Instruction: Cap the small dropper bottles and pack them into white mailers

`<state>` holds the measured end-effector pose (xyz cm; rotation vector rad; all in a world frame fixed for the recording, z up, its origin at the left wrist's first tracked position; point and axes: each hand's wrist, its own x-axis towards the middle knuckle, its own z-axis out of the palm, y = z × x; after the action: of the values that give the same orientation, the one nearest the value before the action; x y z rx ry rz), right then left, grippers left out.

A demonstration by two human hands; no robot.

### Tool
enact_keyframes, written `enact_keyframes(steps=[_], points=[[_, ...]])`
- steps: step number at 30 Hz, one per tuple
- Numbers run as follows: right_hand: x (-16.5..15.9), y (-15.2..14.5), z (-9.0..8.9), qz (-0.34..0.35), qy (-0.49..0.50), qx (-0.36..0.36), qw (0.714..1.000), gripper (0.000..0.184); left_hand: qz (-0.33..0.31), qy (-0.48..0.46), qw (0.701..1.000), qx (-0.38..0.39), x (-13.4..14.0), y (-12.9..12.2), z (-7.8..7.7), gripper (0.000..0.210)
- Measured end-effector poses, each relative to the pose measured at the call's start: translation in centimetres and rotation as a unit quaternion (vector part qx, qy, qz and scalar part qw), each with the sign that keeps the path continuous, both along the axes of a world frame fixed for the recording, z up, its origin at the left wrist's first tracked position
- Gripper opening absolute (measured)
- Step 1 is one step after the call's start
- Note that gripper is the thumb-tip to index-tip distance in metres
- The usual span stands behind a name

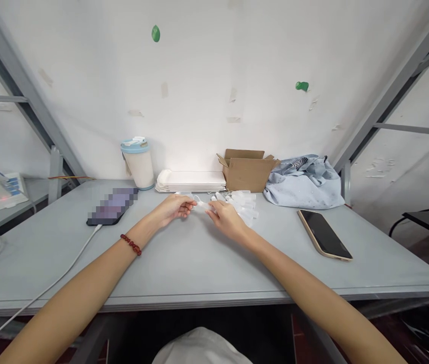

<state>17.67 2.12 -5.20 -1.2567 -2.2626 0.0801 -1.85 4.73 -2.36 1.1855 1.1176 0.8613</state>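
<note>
Over the middle of the desk, my left hand [174, 210] pinches one end of a small whitish translucent piece [203, 206] that has a thin white loop. My right hand [228, 218] grips the other end of that piece, its fingers closed. Its exact kind is too small to make out. Just behind and beside my right hand lies a loose pile of similar clear-white tube-like pieces [247, 201], partly hidden by the hand. A stack of flat white sheets or packs [191, 180] lies behind my left hand.
An open cardboard box [247, 174] stands at the wall beside a bundled light-blue cloth [305, 184]. A blue-lidded cup [139, 164] and a phone on a white cable [112, 206] are at left. Another phone [325, 234] lies at right on the grey desk [199, 268].
</note>
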Motion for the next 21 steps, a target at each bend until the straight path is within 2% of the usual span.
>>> enact_keyframes(steps=[21], points=[[-0.11, -0.3, 0.08, 0.014, -0.011, -0.006, 1.0, 0.021, -0.003, -0.001, 1.0, -0.014, 0.04, 0.15, -0.18, 0.012]])
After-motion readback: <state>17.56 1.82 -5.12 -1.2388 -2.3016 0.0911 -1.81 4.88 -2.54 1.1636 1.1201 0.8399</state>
